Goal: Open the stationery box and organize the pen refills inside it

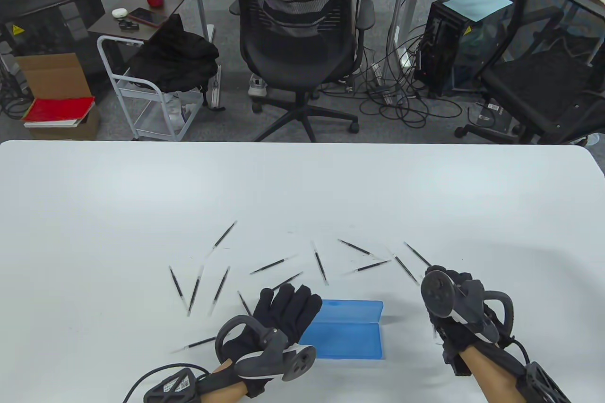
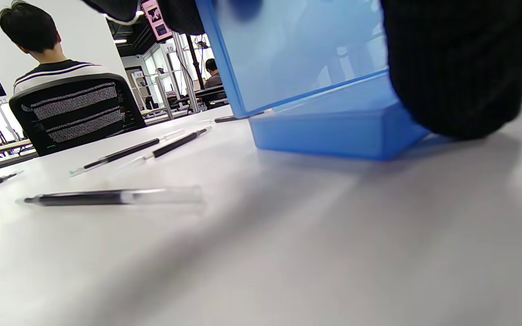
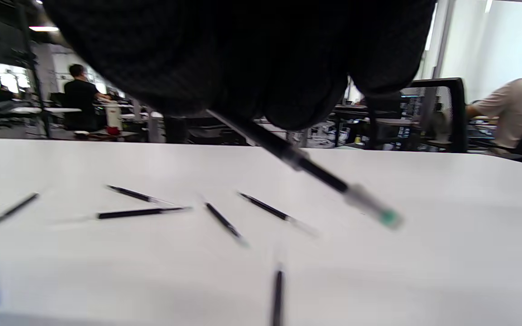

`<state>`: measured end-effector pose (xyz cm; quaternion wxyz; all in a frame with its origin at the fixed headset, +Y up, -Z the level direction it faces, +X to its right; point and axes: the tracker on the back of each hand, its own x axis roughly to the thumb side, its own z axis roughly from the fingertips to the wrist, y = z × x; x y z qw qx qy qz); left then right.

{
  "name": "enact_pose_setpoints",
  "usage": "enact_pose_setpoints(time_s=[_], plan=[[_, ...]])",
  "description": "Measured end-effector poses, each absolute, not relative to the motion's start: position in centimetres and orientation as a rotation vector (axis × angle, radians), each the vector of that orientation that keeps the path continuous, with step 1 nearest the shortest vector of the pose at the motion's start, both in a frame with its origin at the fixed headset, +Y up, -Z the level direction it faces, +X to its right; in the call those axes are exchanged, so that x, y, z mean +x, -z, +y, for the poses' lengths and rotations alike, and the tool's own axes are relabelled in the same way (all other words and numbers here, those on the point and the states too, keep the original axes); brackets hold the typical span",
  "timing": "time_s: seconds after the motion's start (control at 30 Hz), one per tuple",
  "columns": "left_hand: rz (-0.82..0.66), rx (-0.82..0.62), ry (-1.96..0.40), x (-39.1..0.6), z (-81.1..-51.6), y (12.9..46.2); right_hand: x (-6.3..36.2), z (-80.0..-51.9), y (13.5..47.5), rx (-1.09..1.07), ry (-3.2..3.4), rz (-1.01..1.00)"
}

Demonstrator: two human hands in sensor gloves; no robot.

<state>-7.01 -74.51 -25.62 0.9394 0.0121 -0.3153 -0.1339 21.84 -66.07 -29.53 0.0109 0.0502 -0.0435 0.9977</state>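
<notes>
The blue translucent stationery box [image 1: 350,339] lies open near the front edge, its lid [image 1: 352,309] standing up at the back. My left hand [image 1: 288,306] holds the box's left end; in the left wrist view the thumb [image 2: 451,68] sits against the near wall of the box [image 2: 333,131], and a finger shows through the lid. Right of the box, my right hand [image 1: 439,287] is off the table and pinches one pen refill [image 3: 320,174] with a green tip, slanting down. Several more black refills [image 1: 321,268] lie scattered beyond the box.
Loose refills spread from the left [image 1: 176,286] to the right [image 1: 418,254], and one lies by my left wrist [image 1: 198,343]. The white table [image 1: 302,185] stretches away behind them. An office chair [image 1: 298,39] and other people at desks are beyond the far edge.
</notes>
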Motion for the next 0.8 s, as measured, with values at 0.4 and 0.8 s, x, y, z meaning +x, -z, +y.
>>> enact_pose_setpoints(time_s=[0.4,0.8], plan=[[-0.644,0.026,0.264,-6.9,-74.5,25.7,13.0,-67.5,24.4,0.871,-3.086,-0.175],[-0.66,0.04,0.237,-6.9,-74.6,25.8,8.0,-73.1,24.4,1.217,-3.175,-0.064]])
